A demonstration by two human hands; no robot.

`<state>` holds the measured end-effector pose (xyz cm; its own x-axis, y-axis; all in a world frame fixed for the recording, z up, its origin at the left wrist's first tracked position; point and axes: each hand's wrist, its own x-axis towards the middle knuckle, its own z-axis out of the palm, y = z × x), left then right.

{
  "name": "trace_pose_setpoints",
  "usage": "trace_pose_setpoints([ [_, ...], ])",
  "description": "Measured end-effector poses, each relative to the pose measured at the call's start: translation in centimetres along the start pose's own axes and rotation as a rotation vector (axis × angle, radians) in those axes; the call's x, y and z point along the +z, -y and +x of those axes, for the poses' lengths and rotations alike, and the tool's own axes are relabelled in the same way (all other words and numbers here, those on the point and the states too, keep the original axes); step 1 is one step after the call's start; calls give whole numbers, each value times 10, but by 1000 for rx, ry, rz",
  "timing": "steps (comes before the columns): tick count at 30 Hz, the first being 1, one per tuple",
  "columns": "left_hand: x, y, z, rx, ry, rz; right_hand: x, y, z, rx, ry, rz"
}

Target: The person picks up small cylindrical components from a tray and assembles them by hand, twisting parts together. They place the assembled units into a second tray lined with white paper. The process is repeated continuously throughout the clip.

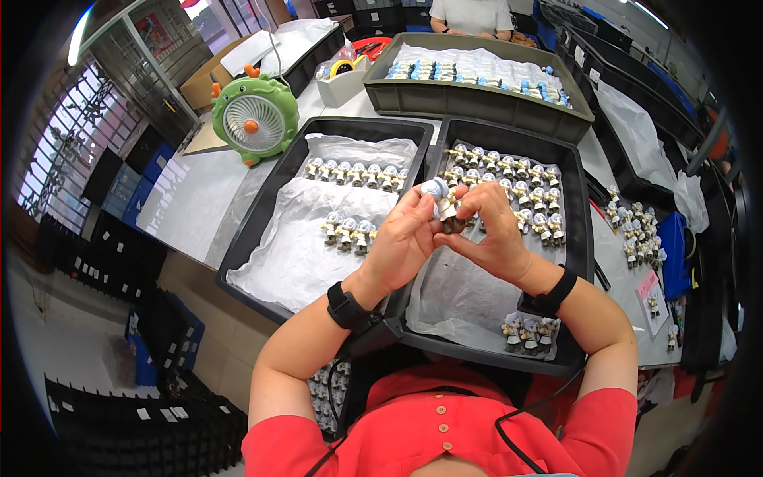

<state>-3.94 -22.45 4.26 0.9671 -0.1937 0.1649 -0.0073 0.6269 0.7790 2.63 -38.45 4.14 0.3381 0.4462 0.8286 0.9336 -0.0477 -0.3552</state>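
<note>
Between my two hands I hold a small figurine [445, 205] with pale blue hair, a white and gold body and a dark base. My left hand [407, 234] is closed round its head and side. With thumb and fingers pinched, my right hand [494, 226] grips it by the base. Both hands are over the inner rims of two black trays. The left tray [262, 203] is lined with white paper and has a row of like figurines [356, 173] and a group of three [348, 230]. In the right tray [582, 238] stand several rows of figurines [547, 203] and a few near its front edge [528, 334].
A green animal-shaped fan [254, 119] stands left of the trays. Behind them is an olive bin [477, 103] of blue-haired figurines, with a person [473, 14] beyond. Loose figurines [636, 230], a pink-edged card [652, 302] and a blue container [675, 254] lie at right.
</note>
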Motion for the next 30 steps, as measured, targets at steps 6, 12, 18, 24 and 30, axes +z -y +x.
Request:
trace_pose_setpoints([
  [6,11,-5,0,21,-68,-14,-3,-1,-1,43,-37,-16],
  [12,11,-5,-1,80,-214,190,1,3,-3,355,-57,248],
  [18,4,-4,1,104,-175,274,3,-5,-10,608,66,658],
  [24,6,-3,0,155,-168,361,2,-3,-8,602,76,723],
  [30,2,-2,1,168,-166,392,3,-5,-8,622,91,725],
])
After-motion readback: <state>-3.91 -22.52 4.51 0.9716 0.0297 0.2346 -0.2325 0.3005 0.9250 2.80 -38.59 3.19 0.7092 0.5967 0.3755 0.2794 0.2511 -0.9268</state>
